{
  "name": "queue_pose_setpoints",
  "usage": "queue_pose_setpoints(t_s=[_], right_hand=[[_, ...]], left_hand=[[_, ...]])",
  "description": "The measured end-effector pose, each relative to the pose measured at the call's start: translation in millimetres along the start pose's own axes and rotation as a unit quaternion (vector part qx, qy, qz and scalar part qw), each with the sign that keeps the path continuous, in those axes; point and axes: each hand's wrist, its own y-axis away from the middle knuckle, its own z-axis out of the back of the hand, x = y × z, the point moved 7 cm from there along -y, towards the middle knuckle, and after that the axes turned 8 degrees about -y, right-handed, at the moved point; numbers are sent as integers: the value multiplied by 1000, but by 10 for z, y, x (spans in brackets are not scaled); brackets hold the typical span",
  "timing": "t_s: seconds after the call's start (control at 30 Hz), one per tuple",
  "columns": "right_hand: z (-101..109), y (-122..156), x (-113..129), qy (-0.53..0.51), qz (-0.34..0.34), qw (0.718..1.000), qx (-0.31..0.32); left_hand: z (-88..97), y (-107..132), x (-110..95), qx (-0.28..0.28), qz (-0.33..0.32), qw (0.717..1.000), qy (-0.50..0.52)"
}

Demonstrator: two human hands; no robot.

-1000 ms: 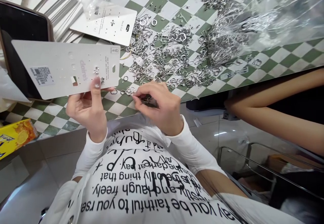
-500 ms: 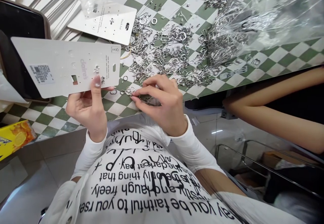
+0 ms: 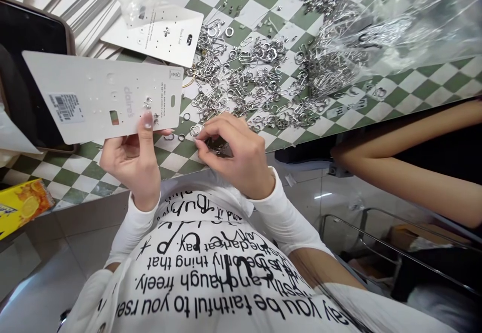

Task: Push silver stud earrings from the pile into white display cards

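My left hand [image 3: 131, 162] holds a white Claire's earring card [image 3: 94, 97] upright, thumb on its front near the lower edge. A few silver studs [image 3: 147, 103] sit on the card just above that thumb. My right hand [image 3: 233, 147] hovers at the table edge, its thumb and fingertips pinched on a small silver piece. Beside those fingertips lies a silver ring [image 3: 196, 130]. A dark cluster of metal [image 3: 217, 146] is partly hidden under the palm. A large spread of silver rings and pins [image 3: 241, 84] lies just beyond the hand.
The green and white checkered table [image 3: 173, 161] holds a stack of white cards [image 3: 85, 14], a loose card [image 3: 161, 36], and a clear plastic bag [image 3: 376, 26] over more metal. A dark tablet [image 3: 30, 36] lies left. A co-worker's bare arm [image 3: 414, 172] reaches in at right.
The card has shifted slightly right and tilted a little. My right fingers have curled tighter, and the hand has moved slightly toward the ring by its fingertips.
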Motion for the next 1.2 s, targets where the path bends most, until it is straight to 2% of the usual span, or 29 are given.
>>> queue_pose_setpoints(t_s=[0.13, 0.27, 0.4, 0.5, 0.57, 0.67, 0.73, 0.8, 0.97, 1.03, 1.13, 1.2], right_hand=[[108, 37, -28, -89, -14, 994, -59], [134, 38, -68, -122, -32, 990, -69], [145, -4, -70, -107, -44, 992, -55], [177, -35, -37, -74, -23, 996, -50], [191, -51, -12, -50, 1, 998, -46], [187, -75, -4, -31, 17, 998, -48], [167, -97, 9, -46, 28, 997, -59], [137, -123, 30, -77, 44, 993, -82], [27, -176, 5, -176, 29, 973, -145], [-37, -191, -7, -181, 19, 973, -143], [-155, -204, -46, -145, -6, 983, -108], [-211, -200, -64, -141, 0, 986, -94]], left_hand=[[-20, 1, -19, 12, 9, 1000, -20], [-11, -3, -20, 16, 2, 999, -39], [-23, -3, 6, 32, 2, 999, -35], [-29, 1, 3, 33, 0, 999, -14], [-15, 4, -7, 21, -8, 1000, -20], [16, 15, -42, -6, -55, 996, -75], [27, 31, -55, -19, -95, 990, -98], [25, 48, -47, -20, -126, 989, -78], [-8, 77, -18, -6, -160, 986, -42], [-8, 78, -14, -15, -156, 986, -51], [6, 73, -13, -30, -150, 987, -56], [10, 67, -10, -27, -150, 986, -62]])
